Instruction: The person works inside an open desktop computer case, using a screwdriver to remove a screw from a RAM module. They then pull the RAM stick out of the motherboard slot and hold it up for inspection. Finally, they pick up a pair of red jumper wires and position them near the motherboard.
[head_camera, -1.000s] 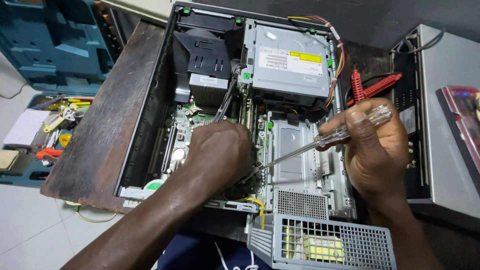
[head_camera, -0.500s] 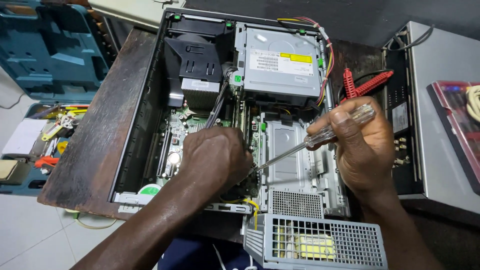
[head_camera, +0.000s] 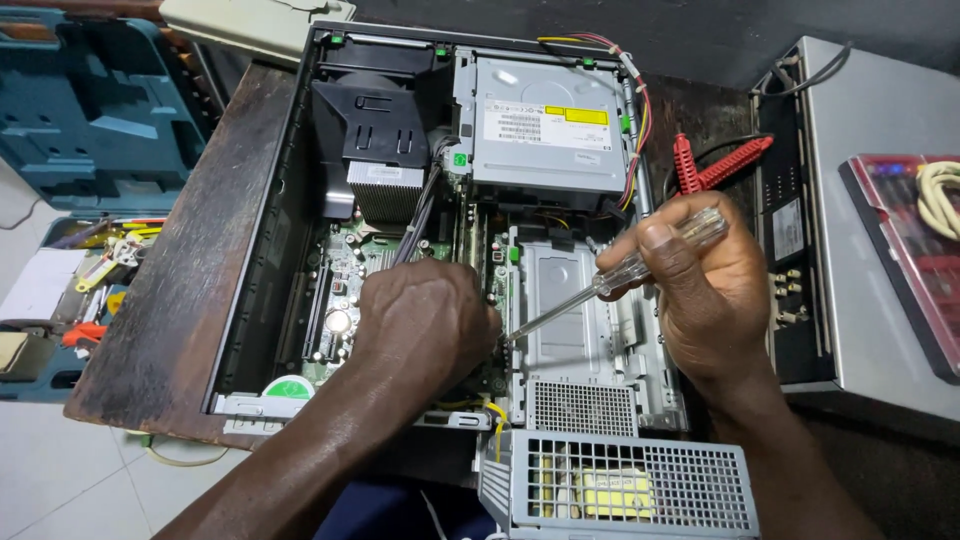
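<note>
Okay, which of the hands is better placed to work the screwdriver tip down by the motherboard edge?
The right hand, probably: it already grips the clear-handled screwdriver, whose tip points at the spot beside the left hand. The left hand rests inside the computer case, tool-free, steadying there.

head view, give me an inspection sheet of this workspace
surface: dark wooden table, worn at its edges
job's things: open computer case lying flat, with optical drive, black fan shroud and green motherboard exposed; screwdriver with a clear handle, tip beside the left hand
clutter: red clips right of the drive; perforated metal cage at the near edge
grippers: left hand fisted inside the case; right hand grips the screwdriver
cables: red and yellow wires beside the drive; grey bundle to the board
surroundings: blue tool case on the floor at left; grey unit at right
</note>
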